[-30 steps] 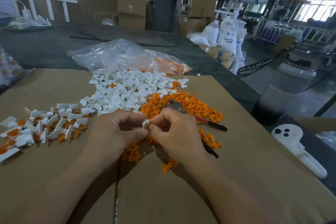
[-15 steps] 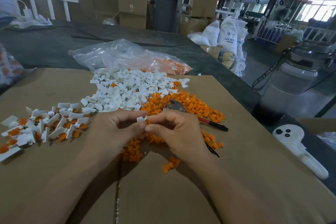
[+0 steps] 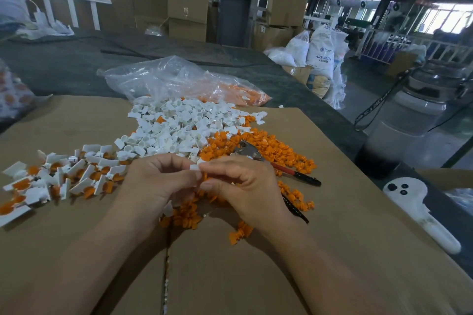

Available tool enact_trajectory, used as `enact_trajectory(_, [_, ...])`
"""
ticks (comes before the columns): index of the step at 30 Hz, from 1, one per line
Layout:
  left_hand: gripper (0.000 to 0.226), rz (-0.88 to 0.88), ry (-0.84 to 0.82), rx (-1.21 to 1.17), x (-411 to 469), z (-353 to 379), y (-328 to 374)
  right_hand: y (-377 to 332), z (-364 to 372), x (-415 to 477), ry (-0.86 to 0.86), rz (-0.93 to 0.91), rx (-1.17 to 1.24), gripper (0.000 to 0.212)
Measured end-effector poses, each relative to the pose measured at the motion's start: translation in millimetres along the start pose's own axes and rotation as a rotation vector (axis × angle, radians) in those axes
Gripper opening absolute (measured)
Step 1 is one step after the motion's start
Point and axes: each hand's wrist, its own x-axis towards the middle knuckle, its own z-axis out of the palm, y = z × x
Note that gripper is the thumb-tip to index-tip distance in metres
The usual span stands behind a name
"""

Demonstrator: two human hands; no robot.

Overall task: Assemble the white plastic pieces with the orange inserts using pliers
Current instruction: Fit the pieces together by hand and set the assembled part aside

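Note:
My left hand (image 3: 158, 181) and my right hand (image 3: 240, 186) meet over the cardboard and together pinch one small white plastic piece (image 3: 195, 168); an orange insert (image 3: 204, 177) shows just under it between my fingertips. Behind them lie a heap of white pieces (image 3: 179, 128) and a spread of orange inserts (image 3: 271, 146). The pliers (image 3: 256, 157), with red and black handles, rest on the orange inserts just beyond my right hand. Assembled white-and-orange pieces (image 3: 64, 176) are scattered to the left.
The work surface is a flattened cardboard sheet (image 3: 332, 250) on a dark table. A clear plastic bag (image 3: 174, 79) with orange parts lies at the back. A white handheld device (image 3: 419, 207) sits at the right edge. More loose orange inserts (image 3: 240, 234) lie near my right wrist.
Both hands stay together in the same spot; the white piece has shifted slightly between the fingertips as the fingers work it. The pliers have not moved.

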Motion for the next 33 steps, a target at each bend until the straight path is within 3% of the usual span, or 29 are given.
enact_trajectory(4, [0.012, -0.037, -0.023, -0.069, -0.3, 0.0, 1.5, 0.4, -0.5, 0.4, -0.025, 0.011, -0.031, 0.027])
enact_trajectory(15, [0.024, -0.006, 0.018, 0.111, -1.1, 1.0, 1.5, -0.5, 0.2, 0.1, -0.065, 0.022, -0.083, 0.027])
enact_trajectory(21, [0.023, -0.089, 0.031, -0.057, -0.2, 0.6, 4.5, 1.2, 2.9, -0.1, -0.058, 0.166, 0.041, 0.048])
enact_trajectory(29, [0.023, -0.135, -0.04, -0.1, 2.6, -1.7, 1.7, 2.6, 1.1, -0.8, -0.054, 0.242, 0.107, 0.028])
enact_trajectory(33, [0.003, -0.177, -0.038, -0.188, 3.2, -1.6, 2.7, 2.1, 1.2, 1.1, -0.063, 0.22, 0.057, 0.032])
